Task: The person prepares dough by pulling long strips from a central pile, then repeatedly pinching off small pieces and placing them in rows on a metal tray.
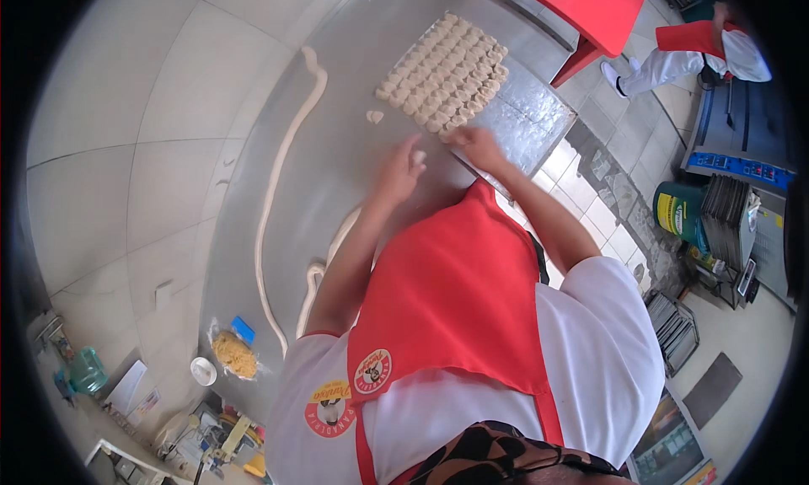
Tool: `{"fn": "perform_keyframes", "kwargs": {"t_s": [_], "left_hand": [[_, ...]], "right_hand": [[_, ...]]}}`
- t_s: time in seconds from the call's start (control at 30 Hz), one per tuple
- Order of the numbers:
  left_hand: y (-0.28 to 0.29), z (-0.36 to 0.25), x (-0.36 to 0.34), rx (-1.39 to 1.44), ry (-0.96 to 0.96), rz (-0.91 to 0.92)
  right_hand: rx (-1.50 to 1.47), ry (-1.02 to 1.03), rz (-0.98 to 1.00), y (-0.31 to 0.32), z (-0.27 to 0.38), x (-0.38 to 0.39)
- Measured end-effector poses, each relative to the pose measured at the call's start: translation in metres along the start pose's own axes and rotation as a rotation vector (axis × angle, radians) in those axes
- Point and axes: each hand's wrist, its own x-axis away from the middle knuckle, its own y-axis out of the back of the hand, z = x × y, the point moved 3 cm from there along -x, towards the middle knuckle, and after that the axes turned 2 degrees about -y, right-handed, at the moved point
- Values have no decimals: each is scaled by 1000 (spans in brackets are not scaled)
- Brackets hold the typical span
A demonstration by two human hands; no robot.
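Many small pale dough pieces lie in tight rows on a metal table. My right hand is at the near corner of these rows, its curled fingertips pinched at a dough piece that they partly cover. To its left, my left hand hovers over the table with bent fingers closed around a small pale dough piece. A pair of loose dough bits lies apart, left of the rows. One long dough rope runs down the table's left side; a second dough rope is partly hidden behind my left arm.
A yellow crumbly heap, a blue scraper and a white cup are at the table's lower left. Beyond its far right corner stands a red table. Another person is farther right, near stacked trays.
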Motion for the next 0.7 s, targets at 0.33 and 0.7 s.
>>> {"fn": "perform_keyframes", "kwargs": {"t_s": [0.33, 0.7], "left_hand": [[-46, 50, -8, 18, -42, 206], [-16, 117, -29, 586, 669, 113]], "right_hand": [[539, 314, -55, -77, 46, 9], [26, 146, 361, -31, 69, -5]]}}
